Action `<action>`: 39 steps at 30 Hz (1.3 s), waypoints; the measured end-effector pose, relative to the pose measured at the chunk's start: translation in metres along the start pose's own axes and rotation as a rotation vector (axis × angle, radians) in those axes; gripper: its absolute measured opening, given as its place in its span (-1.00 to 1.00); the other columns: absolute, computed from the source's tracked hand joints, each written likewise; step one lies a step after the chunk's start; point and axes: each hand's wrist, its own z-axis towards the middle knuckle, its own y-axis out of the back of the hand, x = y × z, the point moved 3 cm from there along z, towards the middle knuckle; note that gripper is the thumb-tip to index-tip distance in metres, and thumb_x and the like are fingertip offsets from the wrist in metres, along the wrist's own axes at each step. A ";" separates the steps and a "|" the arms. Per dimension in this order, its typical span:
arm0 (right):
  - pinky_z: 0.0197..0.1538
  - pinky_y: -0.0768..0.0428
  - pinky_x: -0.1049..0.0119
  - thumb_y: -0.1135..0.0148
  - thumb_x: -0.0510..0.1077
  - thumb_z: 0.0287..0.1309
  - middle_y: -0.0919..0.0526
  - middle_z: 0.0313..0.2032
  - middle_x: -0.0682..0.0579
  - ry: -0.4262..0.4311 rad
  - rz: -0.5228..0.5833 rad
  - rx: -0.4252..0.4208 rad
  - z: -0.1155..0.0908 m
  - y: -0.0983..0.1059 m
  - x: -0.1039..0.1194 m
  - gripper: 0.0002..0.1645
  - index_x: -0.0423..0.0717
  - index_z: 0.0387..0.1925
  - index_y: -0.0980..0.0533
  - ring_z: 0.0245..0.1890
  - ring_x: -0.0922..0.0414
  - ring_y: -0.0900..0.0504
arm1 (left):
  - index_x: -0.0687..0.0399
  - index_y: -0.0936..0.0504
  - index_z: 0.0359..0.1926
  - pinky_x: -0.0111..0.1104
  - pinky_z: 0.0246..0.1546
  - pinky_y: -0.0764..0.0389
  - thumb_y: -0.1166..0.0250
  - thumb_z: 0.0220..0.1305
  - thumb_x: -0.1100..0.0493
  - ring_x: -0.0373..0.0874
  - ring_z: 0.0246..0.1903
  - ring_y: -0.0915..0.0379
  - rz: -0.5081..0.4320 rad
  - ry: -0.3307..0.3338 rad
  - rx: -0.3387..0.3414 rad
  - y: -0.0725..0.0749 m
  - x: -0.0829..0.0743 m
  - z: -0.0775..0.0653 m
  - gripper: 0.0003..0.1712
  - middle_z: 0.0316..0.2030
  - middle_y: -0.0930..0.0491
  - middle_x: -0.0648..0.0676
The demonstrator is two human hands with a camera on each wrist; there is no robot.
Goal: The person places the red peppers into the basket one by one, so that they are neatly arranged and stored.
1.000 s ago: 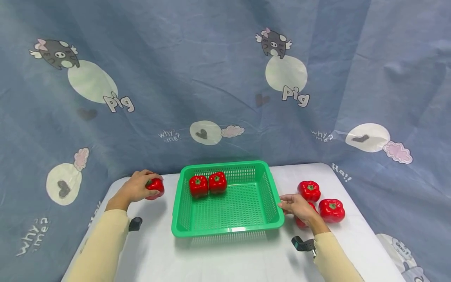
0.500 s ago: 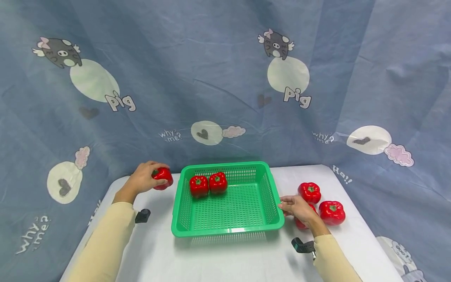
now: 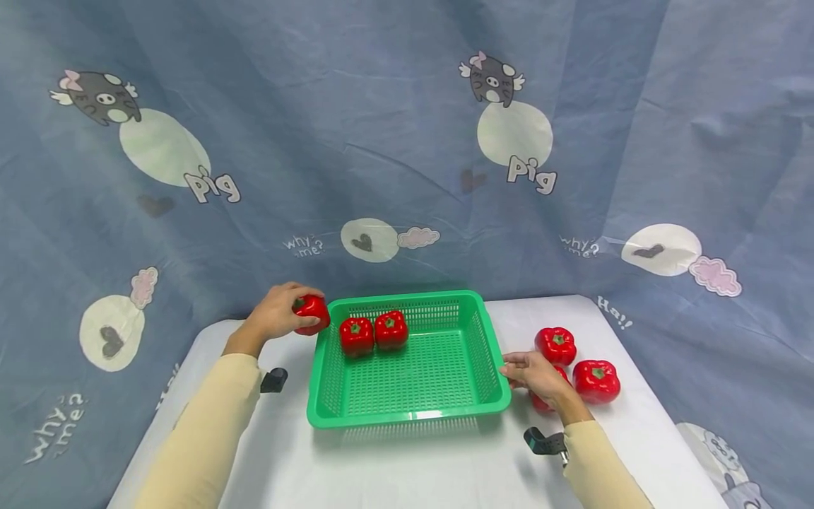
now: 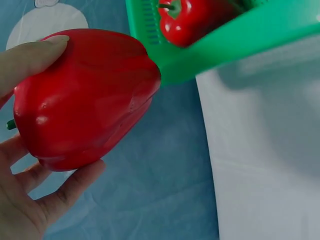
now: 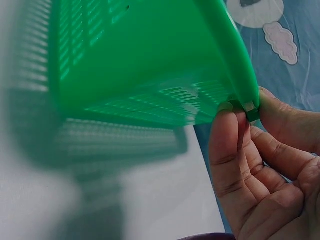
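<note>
My left hand [image 3: 278, 312] grips a red bell pepper [image 4: 90, 100] above the table, just off the far left corner of the green basket [image 3: 407, 415]. Thumb and fingers wrap its sides, its green stem facing the palm in the left wrist view. Inside the basket, two red bell peppers stand side by side near the far left: one pepper [image 3: 357, 337] and a second pepper [image 3: 391, 330]. At the basket's right side my right hand [image 3: 540, 376] pinches the rim [image 5: 240, 65] between thumb and fingers.
Right of the basket, a red pepper [image 3: 556, 346] and another pepper [image 3: 596, 382] lie on the white table [image 3: 394, 474]. A third pepper [image 3: 543, 403] is partly hidden beneath my right hand. A blue printed cloth [image 3: 407, 155] hangs behind the table.
My left hand has lifted the pepper from the table's left side and carried it right and upward to the basket's corner. My right hand has stayed on the rim.
</note>
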 end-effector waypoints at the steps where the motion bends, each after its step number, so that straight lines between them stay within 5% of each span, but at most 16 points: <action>1: -0.09 -0.66 0.24 -0.22 -0.22 0.26 -0.69 -0.14 -0.18 0.001 0.001 0.000 0.000 0.000 0.000 -0.51 -0.44 0.14 -0.43 -0.30 0.06 -0.67 | 0.01 -0.54 0.16 0.06 -0.18 -0.63 -0.42 0.10 0.13 0.31 0.14 -0.15 0.004 -0.009 0.002 0.000 -0.002 0.002 -0.44 0.17 -0.34 0.31; 25: -0.09 -0.66 0.23 -0.23 -0.21 0.25 -0.67 -0.12 -0.23 0.016 0.005 0.011 0.000 0.000 0.001 -0.46 -0.47 0.17 -0.39 -0.35 0.06 -0.66 | -0.04 -0.61 0.06 0.01 -0.05 -0.60 -0.45 0.07 0.20 0.22 0.18 -0.17 -0.038 -0.142 0.115 -0.022 -0.056 0.044 -0.53 0.18 -0.37 0.24; 39: -0.10 -0.65 0.24 -0.22 -0.21 0.26 -0.67 -0.13 -0.24 0.044 0.006 0.029 0.000 0.001 -0.002 -0.48 -0.47 0.15 -0.41 -0.36 0.07 -0.65 | -0.09 -0.61 0.08 0.08 0.08 -0.48 -0.45 0.11 0.10 0.19 0.20 -0.21 -0.011 -0.204 0.061 -0.040 -0.080 0.059 -0.53 0.19 -0.34 0.16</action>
